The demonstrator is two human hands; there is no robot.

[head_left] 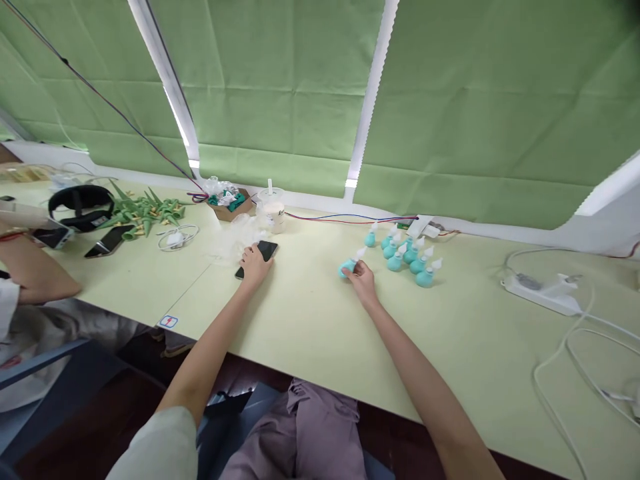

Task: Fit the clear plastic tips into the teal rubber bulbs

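Near the middle of the table, my right hand (361, 280) grips a teal bulb syringe (346, 268) with a white pointed tip. Its fingers are closed round the bulb's right side. Just to the right stands a cluster of several similar bulb syringes (395, 261), tips upward, with one bulb syringe (370, 239) a little apart from the others. My left hand (255, 266) lies over a dark phone (268, 250), its fingers and thumb at the phone's edges. The phone lies on the table.
Crumpled clear plastic bags (233, 237), a lidded cup (273, 210) and a cardboard box (233, 209) stand behind my left hand. Further left are green pointed pieces (150, 212), a coiled white cable (176, 239) and another person's arm (40, 267). A power strip (543, 293) lies right.
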